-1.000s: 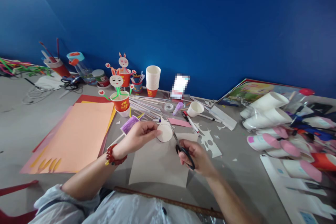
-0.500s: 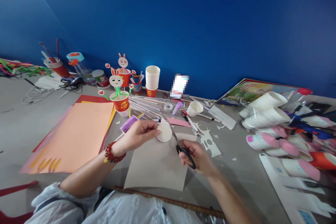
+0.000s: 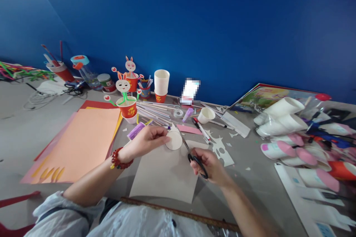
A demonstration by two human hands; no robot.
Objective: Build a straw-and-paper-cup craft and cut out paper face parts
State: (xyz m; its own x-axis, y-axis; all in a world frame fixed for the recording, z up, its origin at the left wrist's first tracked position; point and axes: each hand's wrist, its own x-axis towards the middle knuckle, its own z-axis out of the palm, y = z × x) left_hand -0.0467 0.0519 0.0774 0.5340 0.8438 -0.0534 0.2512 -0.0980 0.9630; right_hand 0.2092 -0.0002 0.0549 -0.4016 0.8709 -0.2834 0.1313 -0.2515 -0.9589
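A round white paper disc (image 3: 174, 141) is pinched at its left edge by the thumb and fingers of my left hand (image 3: 147, 141). My right hand (image 3: 209, 166) grips black-handled scissors (image 3: 199, 164), whose blades lie along the disc's right edge. A pointed white scrap sticks up at the top of the disc, by the blade tips. Beneath both hands a large pale sheet of paper (image 3: 164, 177) lies on the table. The purple cylinder (image 3: 136, 131) beside my left hand is partly hidden by it.
Coloured paper sheets (image 3: 80, 144) lie at the left. Behind my hands are rabbit-decorated cups (image 3: 129, 109), stacked white cups (image 3: 161, 81), straws (image 3: 155, 113), markers (image 3: 203, 129) and a cut-out paper remnant (image 3: 224, 151). White and pink paper cups (image 3: 280, 149) crowd the right side.
The pale sheet under my hands has shifted slightly to the left. My hands, the disc and the scissors stay in almost the same place.
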